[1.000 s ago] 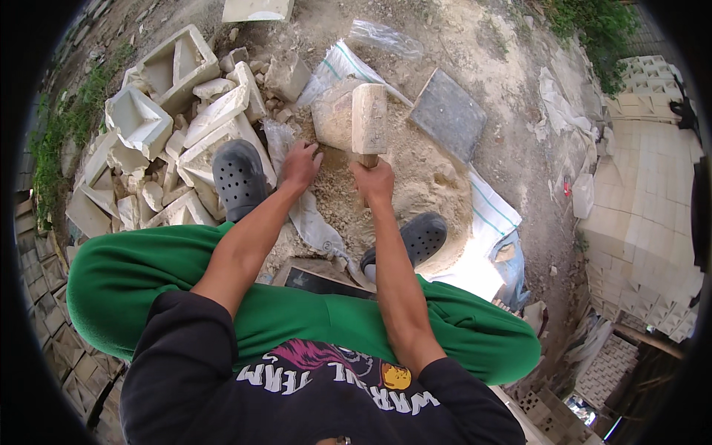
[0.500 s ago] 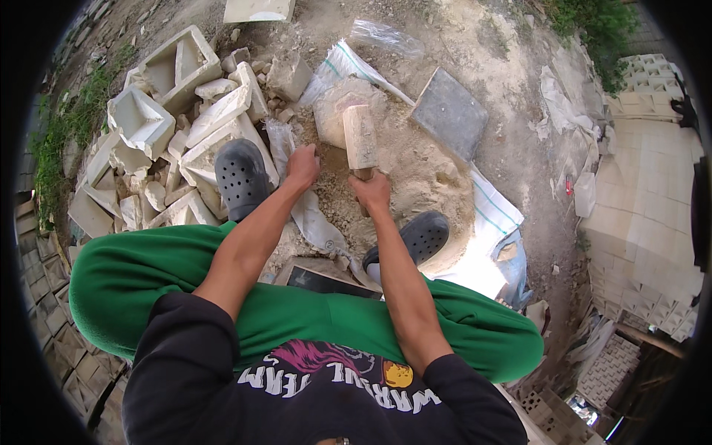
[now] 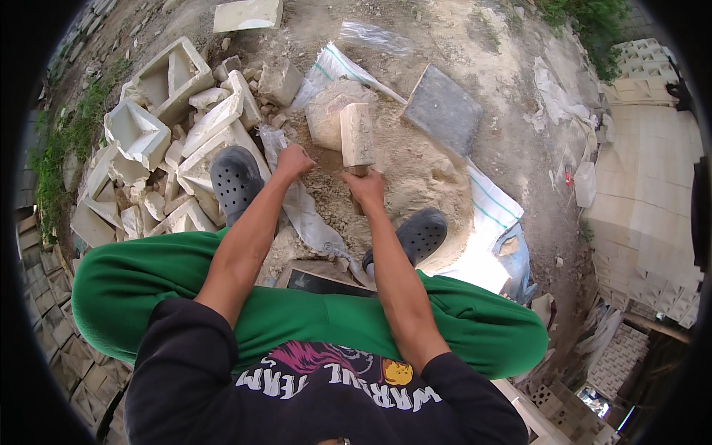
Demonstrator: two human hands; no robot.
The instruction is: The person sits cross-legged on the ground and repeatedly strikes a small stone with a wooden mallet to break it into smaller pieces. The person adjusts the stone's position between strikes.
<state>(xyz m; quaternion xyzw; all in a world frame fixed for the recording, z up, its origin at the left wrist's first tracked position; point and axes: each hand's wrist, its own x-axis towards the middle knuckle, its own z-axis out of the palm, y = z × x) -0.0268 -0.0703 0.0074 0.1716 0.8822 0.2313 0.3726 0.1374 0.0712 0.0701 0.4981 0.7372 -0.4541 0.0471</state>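
Note:
My right hand [image 3: 366,187] is closed round the short handle of a wooden mallet [image 3: 357,137], whose thick, dusty head points away from me. The mallet head overlaps a pale stone-like block [image 3: 326,115] in my view; whether they touch I cannot tell. My left hand [image 3: 295,160] is closed just left of the mallet, above the edge of a white woven sack [image 3: 302,215]. What its fingers hold, if anything, is hidden. Around both hands lies pale crushed powder with small crumbs [image 3: 423,178], spread on the sack.
Broken cream-coloured moulds and chunks [image 3: 185,159] are heaped at the left, against my clog [image 3: 236,178]. A grey square slab [image 3: 443,111] lies far right of the mallet. Clear plastic [image 3: 377,38] and a pale block [image 3: 248,15] lie beyond. My other clog [image 3: 421,236] rests on the powder.
The whole view has shifted slightly. My left hand stays closed and my right hand keeps its grip on the mallet, both nearly in the same place over the powder.

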